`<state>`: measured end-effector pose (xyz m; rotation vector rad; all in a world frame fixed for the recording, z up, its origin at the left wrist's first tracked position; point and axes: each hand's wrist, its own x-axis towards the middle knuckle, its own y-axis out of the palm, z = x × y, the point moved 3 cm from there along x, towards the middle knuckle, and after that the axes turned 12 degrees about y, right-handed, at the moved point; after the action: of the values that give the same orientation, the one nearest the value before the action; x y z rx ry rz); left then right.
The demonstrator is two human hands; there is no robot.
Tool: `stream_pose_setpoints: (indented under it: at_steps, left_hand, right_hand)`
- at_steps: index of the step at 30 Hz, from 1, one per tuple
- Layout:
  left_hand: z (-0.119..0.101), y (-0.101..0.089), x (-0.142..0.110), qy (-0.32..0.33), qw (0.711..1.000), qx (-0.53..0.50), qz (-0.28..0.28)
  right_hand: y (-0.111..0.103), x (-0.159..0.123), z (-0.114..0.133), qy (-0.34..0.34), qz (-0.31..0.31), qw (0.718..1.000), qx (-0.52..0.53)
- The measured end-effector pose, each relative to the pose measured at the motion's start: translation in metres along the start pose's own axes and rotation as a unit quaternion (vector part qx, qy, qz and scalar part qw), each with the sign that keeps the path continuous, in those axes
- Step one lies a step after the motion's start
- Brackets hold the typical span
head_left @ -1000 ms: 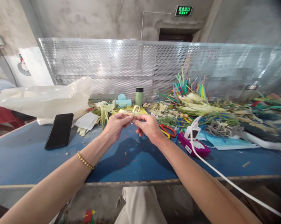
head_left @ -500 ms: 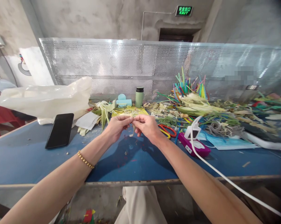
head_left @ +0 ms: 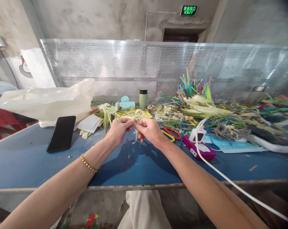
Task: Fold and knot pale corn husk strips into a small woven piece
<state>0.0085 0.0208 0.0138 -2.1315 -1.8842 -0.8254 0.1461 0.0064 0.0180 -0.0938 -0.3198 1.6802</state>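
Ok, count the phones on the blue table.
1. The black phone lies face up on the table's left side, beside the white plastic bag. Others could be hidden under the clutter at right.

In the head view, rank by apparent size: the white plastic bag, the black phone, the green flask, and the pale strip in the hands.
1. White plastic bag, by far the largest.
2. Black phone.
3. Green cylindrical flask, though it stands farther back, so it may look smaller than it is.
4. Pale leaf strip, pinched between left hand and right hand, mostly hidden.
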Motion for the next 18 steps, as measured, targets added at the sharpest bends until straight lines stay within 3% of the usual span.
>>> stream_pose_setpoints:
  at_steps: [4, 9, 13, 18]
  left_hand:
    - [-0.0016, 0.0016, -0.0012, -0.009, 1.0, -0.018, 0.0]
    - [-0.003, 0.0039, -0.0009, -0.022, 0.999, -0.022, 0.039]
    - [-0.0019, 0.0005, 0.0005, -0.009, 1.0, 0.018, 0.008]
    - [-0.0007, 0.0, 0.0001, -0.004, 1.0, 0.019, 0.01]
  right_hand:
    - [0.0001, 0.0, -0.0003, -0.001, -0.001, 1.0, -0.01]
    - [0.0004, -0.0004, -0.0009, -0.021, -0.008, 1.0, -0.016]
    - [0.0021, -0.0006, -0.0017, -0.027, 0.0, 0.999, -0.02]
    - [0.0033, -0.0014, 0.0004, -0.038, 0.009, 0.999, -0.026]
